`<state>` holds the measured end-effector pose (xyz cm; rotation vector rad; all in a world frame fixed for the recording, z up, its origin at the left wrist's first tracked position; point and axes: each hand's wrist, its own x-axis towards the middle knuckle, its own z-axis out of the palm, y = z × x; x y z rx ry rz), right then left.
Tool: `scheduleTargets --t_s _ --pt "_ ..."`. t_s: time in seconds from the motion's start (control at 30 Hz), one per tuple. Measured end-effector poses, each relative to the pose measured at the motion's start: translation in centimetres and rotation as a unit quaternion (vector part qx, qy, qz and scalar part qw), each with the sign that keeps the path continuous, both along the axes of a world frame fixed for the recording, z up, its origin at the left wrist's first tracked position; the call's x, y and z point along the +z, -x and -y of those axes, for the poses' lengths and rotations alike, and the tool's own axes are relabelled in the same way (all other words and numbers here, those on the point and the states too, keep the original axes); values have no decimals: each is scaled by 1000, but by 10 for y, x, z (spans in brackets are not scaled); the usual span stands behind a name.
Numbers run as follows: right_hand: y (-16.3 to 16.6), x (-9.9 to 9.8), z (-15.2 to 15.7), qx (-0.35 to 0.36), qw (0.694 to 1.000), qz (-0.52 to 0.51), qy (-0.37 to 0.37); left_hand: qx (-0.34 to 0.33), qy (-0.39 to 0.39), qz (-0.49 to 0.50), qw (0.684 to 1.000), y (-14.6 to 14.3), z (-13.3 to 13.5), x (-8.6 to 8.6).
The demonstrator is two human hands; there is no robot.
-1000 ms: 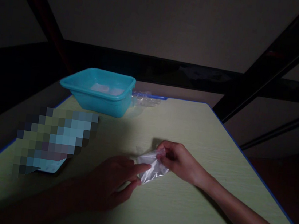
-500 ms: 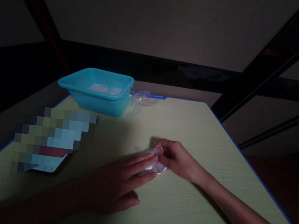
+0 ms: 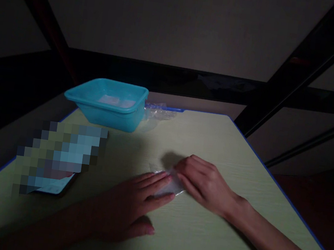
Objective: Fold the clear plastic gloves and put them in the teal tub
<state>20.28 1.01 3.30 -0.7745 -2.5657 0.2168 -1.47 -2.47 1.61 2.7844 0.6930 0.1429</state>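
A small clear plastic bag [image 3: 167, 188] lies on the pale wood-grain table [image 3: 215, 246], part of it covered by my hands. My left hand [image 3: 135, 203] rests flat across its left side, fingers stretched out and the thumb apart. At the bag's right edge, my right hand [image 3: 201, 180] is closed with bent fingers on the plastic; its fingertips are partly hidden. Whatever may be inside the bag cannot be made out.
A turquoise plastic basin [image 3: 109, 117] with whitish flat pieces inside stands at the back left. Crumpled clear plastic [image 3: 160, 114] lies beside it. On the left is a tablet or phone-like device [image 3: 56, 186], mostly blurred out. Blue edging [image 3: 291, 207] borders the table.
My right hand has turned knuckles-up and shifted slightly right at the bag's edge. The bag looks flatter between the hands. My left hand has barely moved.
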Motion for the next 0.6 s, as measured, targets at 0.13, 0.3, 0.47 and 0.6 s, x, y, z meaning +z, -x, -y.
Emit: scheduleTargets --t_s 0.13,0.3,0.47,0.6 --pt "9 -6 20 70 992 106 21 14 2 2 1000 -4 1 4" --pt "12 -18 28 49 982 151 104 21 -13 -24 999 -8 5 12" --pt "12 -15 28 34 973 178 144 35 -2 5 999 -7 4 7" --pt "10 -16 27 20 971 194 138 0 -8 15 1000 -2 0 0"
